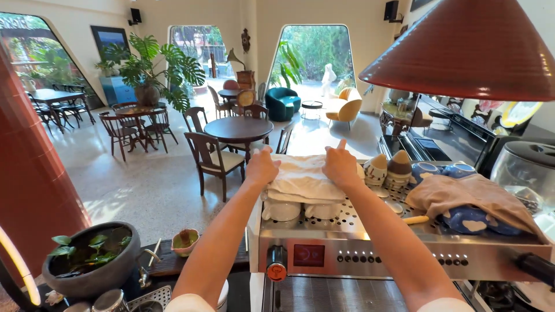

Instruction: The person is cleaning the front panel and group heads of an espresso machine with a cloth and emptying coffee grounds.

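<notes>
left hand [262,167], right hand [340,166]: both pressed flat on white cloth [300,178] | espresso machine top [347,216] | sunlit café

Sunlight floods a pale speckled floor [144,190] through big rounded windows [315,55] at the top; dark wooden tables [239,128] and chairs [211,159] fill the middle.

Both hands [300,166] on white cloth [300,179]

Setting: café, seen from behind the bar. Evidence: steel espresso machine [399,245] with cups [399,169] stacked on top; probably a coffee grinder [529,173] at right edge; round dining tables [239,128] with wooden chairs [211,159] beyond.
</notes>
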